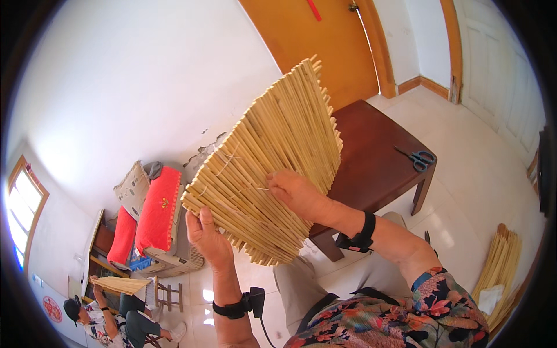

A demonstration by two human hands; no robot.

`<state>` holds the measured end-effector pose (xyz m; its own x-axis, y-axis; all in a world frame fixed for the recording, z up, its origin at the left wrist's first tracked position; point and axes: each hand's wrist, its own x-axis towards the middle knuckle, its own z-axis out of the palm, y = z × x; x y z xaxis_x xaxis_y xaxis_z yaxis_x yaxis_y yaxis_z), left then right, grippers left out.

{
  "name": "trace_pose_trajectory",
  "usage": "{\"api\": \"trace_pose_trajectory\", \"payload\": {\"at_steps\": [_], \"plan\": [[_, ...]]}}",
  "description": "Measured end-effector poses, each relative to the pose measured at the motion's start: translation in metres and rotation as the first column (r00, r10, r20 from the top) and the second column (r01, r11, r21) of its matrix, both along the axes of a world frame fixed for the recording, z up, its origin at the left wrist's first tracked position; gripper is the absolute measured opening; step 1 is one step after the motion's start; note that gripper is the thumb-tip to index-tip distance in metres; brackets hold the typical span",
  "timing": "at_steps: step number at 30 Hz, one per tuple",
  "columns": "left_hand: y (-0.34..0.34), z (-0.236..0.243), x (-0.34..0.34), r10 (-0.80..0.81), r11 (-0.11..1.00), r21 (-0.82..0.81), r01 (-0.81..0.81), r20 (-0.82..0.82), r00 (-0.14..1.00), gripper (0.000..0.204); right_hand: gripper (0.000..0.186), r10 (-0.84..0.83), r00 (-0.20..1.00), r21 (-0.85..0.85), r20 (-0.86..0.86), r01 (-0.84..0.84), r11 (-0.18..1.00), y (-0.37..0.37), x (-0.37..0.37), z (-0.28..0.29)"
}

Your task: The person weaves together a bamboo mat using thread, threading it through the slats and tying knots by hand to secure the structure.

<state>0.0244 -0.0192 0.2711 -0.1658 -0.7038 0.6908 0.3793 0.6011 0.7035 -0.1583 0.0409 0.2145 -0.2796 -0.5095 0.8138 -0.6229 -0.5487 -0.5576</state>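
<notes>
A mat of pale yellow plant stalks [290, 122], laid side by side, is raised and tilted in front of me. My left hand [210, 239] grips its lower left edge, with the thumb on the near face. My right hand [295, 194] lies against the middle of the mat, its fingers pressed together beside a short whitish strand. Whatever those fingertips hold is hidden. Another light thread [230, 156] shows on the stalks farther up to the left. The mat covers the left part of a dark red-brown table [371, 156].
Scissors with blue-grey handles [420, 160] lie on the table's right side. A bundle of stalks [499, 267] stands on the floor at right. At lower left, a seated person [110, 322] holds a similar mat [123, 284]. Behind them is a sofa with red covers [159, 209].
</notes>
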Motion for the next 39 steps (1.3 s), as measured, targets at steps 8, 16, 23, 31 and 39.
{"api": "trace_pose_trajectory", "payload": {"at_steps": [8,16,23,31,39], "plan": [[0.012,0.005,-0.001,0.035,0.999,0.019,-0.036,0.028,0.999,0.015,0.010,0.125,0.990,0.021,-0.070,-0.124,0.992,0.017,0.000,0.070],[0.014,0.010,0.001,0.096,0.995,-0.046,-0.091,0.128,0.987,0.016,0.008,0.210,0.971,0.002,-0.116,-0.211,0.977,0.011,-0.007,0.107],[0.007,0.005,0.001,0.122,0.990,-0.090,-0.109,0.155,0.980,0.020,0.009,0.214,0.976,-0.080,-0.040,-0.217,0.973,0.013,0.000,0.100],[-0.001,-0.001,0.011,-0.018,0.999,-0.026,0.023,0.196,0.980,0.022,0.009,0.202,0.979,0.066,-0.037,-0.199,0.978,0.031,0.034,0.084],[0.001,0.003,0.016,-0.176,0.981,0.112,0.157,0.197,0.964,0.031,0.009,0.168,0.979,0.161,-0.112,-0.149,0.976,0.027,0.045,0.084]]}}
